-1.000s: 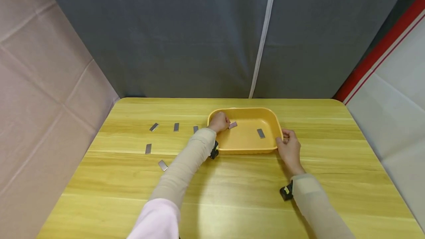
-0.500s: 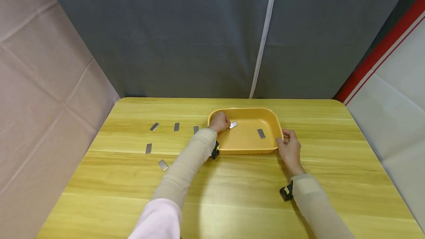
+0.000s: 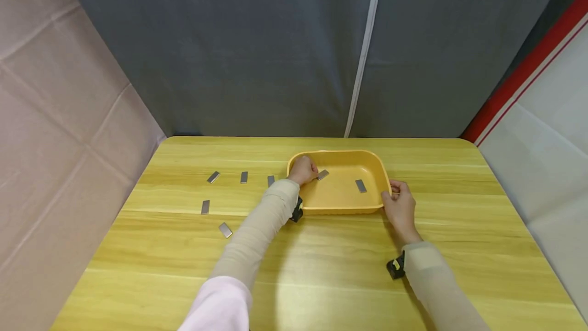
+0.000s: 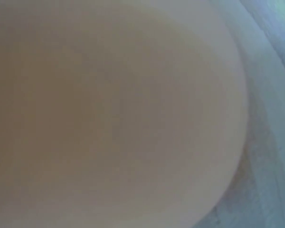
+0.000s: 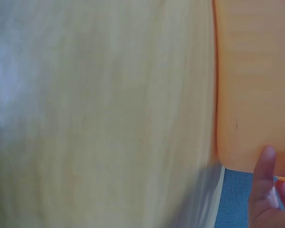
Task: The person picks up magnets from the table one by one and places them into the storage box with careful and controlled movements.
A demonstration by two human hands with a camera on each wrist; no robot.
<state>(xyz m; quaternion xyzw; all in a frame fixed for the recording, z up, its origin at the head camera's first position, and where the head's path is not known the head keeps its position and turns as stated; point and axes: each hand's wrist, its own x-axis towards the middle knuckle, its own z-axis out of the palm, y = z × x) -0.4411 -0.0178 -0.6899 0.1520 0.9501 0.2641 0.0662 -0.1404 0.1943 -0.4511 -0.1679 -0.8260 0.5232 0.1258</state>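
Observation:
A yellow-orange plastic tray [image 3: 340,210] stands on the table. Inside its left end, my left hand [image 3: 303,170] pinches a small flat grey metal strip [image 3: 323,174], which slants out past the fingertips. Another grey strip [image 3: 361,186] lies flat on the tray's floor, toward the right. At the tray's right end, my right hand [image 3: 400,208] grips the rim. The right wrist view shows the thumb [image 5: 265,164] pressed against the tray's outer wall [image 5: 254,95]. A blurred, close surface fills most of the left wrist view, so the left fingers are hidden there.
Left of the tray, several similar strips lie scattered on the wooden table [image 3: 340,275], among them one strip [image 3: 244,177] near the back and one strip [image 3: 225,230] near the left forearm. A grey curtain [image 3: 257,55] hangs behind the table.
The strip in my left fingers has tilted, and its face has gone from pinkish to bright to dark grey. The left hand stays in place. My right hand and the tray have not moved.

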